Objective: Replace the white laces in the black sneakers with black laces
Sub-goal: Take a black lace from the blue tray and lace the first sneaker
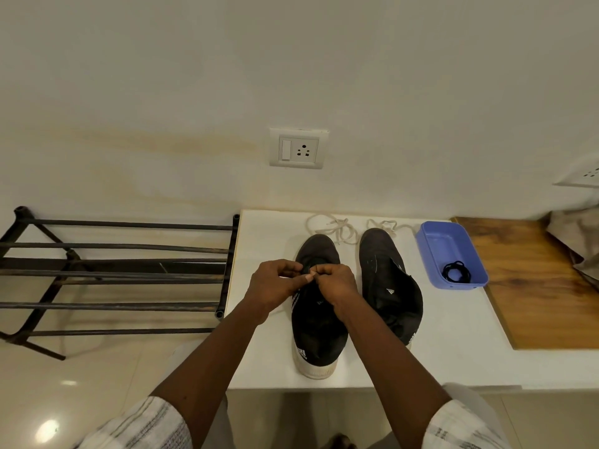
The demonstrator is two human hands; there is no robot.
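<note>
The left sneaker (pixel 319 319) lay on the white table (pixel 453 351) with its long axis running straight away from the person, white-soled heel nearest and toe toward the wall. Both hands met over its throat, toward the toe end. The left hand (pixel 275 286) came in from the sneaker's left and the right hand (pixel 334 281) from its right, each equally near the eyelets. Each grip was closed to a fine pinch, thumb against curled forefinger, the two pinches almost touching. Between them showed a dark strand, by judgement the black lace (pixel 306 269), though it was hard to tell from the black upper behind it. Any threading would have to run crosswise to the sneaker's axis, from one eyelet row to the other.

The upper looked like soft matte fabric, with white stripes on the side and a thick rubbery sole. Just to this sneaker's right stood the right sneaker (pixel 389 286), parallel, unlaced, its tongue slack. Beyond the toes lay the white laces (pixel 337 230), flat, limp and loosely tangled. Farther right sat a blue plastic tray (pixel 431 244), smooth and round-cornered, holding a coiled black lace (pixel 456 271). Past the tray was a grained wooden board (pixel 534 286). Left of the sneaker, off the table, stood a dark metal shoe rack (pixel 113 273) of thin bars.
</note>
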